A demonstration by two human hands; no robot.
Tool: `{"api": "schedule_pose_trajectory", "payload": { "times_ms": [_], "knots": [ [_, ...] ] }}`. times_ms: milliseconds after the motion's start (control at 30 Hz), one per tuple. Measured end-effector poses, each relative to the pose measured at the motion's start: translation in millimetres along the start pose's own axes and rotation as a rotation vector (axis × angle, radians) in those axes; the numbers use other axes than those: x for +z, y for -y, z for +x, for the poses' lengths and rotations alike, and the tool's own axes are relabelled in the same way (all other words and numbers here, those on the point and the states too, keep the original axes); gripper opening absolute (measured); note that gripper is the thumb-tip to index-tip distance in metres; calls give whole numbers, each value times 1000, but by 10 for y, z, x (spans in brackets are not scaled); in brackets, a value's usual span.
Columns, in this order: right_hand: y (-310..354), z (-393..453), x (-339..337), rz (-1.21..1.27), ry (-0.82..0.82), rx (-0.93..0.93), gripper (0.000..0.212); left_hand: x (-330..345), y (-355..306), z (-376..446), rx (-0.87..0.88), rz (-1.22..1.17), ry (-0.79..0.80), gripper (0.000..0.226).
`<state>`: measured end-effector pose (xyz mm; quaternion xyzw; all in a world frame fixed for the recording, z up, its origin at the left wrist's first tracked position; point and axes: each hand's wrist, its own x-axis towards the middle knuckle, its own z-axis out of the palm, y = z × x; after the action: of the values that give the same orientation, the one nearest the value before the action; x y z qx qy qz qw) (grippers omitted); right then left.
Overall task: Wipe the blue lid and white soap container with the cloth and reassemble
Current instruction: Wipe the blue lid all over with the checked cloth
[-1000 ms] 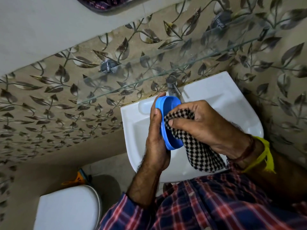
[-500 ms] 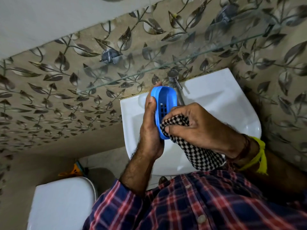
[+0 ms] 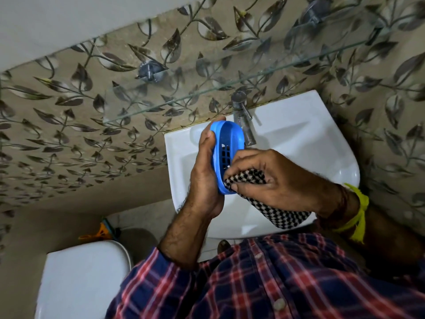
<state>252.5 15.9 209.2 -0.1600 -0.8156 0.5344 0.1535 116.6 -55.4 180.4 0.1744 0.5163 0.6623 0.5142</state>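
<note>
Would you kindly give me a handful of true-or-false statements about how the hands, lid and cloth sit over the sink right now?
1. The left hand holds the blue lid on edge. True.
2. The right hand is empty. False: it grips the checked cloth.
3. The cloth touches the lid's lower end. True.
4. The lid lies in the sink. False: it is held above it.
5. Water runs from the tap. False: none shows.

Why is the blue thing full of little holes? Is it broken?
Nothing looks broken. The blue lid has a neat grid of square holes, evenly spaced like a drain, not cracks. The left hand holds it on edge over the white sink while the right hand presses the checked cloth against its lower end.
</note>
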Motion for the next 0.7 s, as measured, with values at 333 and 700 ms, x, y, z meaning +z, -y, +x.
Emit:
{"api": "schedule_pose_trajectory", "payload": {
  "times_ms": [333, 700],
  "knots": [
    [19, -5, -21, -189, 22, -3, 21, -50, -47, 34, -88, -25, -3, 46],
    [55, 19, -39, -275, 36, -23, 23, -93, -71, 96, -158, 3, -5, 50]
  ]
}}
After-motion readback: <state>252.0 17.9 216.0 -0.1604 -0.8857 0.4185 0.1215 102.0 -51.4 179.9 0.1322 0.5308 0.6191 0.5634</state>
